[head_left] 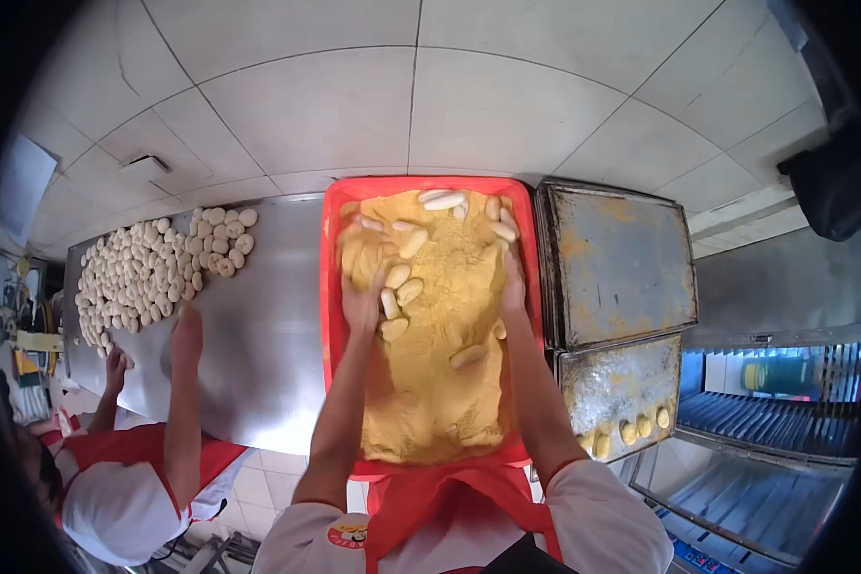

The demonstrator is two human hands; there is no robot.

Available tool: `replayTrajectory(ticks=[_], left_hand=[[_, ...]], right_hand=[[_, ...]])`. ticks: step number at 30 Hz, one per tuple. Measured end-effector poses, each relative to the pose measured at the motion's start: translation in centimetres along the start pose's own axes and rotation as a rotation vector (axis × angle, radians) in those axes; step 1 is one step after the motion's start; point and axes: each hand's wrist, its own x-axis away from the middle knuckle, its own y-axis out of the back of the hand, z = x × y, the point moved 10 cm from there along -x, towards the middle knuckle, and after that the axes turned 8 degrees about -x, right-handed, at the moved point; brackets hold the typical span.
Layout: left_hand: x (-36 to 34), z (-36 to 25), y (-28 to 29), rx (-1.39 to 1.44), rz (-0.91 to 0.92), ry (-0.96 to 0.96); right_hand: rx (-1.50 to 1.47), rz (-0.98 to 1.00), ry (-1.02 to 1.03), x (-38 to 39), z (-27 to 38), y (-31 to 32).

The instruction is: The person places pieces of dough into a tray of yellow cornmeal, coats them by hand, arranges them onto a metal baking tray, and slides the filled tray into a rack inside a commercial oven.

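A red plastic tub (331, 330) in front of me holds yellow crumbs (450, 383) with several pale oval dough pieces (413, 243) on them. My left hand (362, 301) is inside along the left wall, fingers stretched forward, dusted and partly sunk in crumbs; dough pieces lie just right of it. My right hand (513, 287) reaches down along the right wall, fingers pointing away from me, just below a small group of dough pieces (500, 228). Its fingertips are partly hidden in crumbs. Neither hand visibly grips a piece. One piece (468, 357) lies apart, nearer me.
Left, a co-worker's hands (187, 325) work at a steel table (258, 335) bearing a large spread of dough pieces (139, 273). Stacked worn baking trays (622, 268) stand right of the tub; a nearer tray (603, 383) carries several coated pieces (629, 432). A metal rack (775, 421) stands farther right.
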Motion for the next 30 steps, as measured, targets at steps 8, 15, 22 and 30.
replayTrajectory(ticks=[8, 15, 22, 30], left_hand=[[2.7, -5.1, -6.8, -0.27, 0.604, 0.009], [-1.2, -11.8, -2.3, -0.658, 0.338, -0.296], [-15.2, -4.9, -14.0, -0.549, 0.575, -0.22], [9.5, -7.3, -8.2, -1.091, 0.38, -0.691]], right_hand=[[0.191, 0.365, -0.14, 3.5, 2.9, -8.2], [0.842, 0.379, 0.196, 1.9, 13.8, -12.8], [0.518, 0.578, 0.262, -13.4, 7.3, -14.8], [1.32, 0.617, 0.513, 10.0, 4.3, -15.6]])
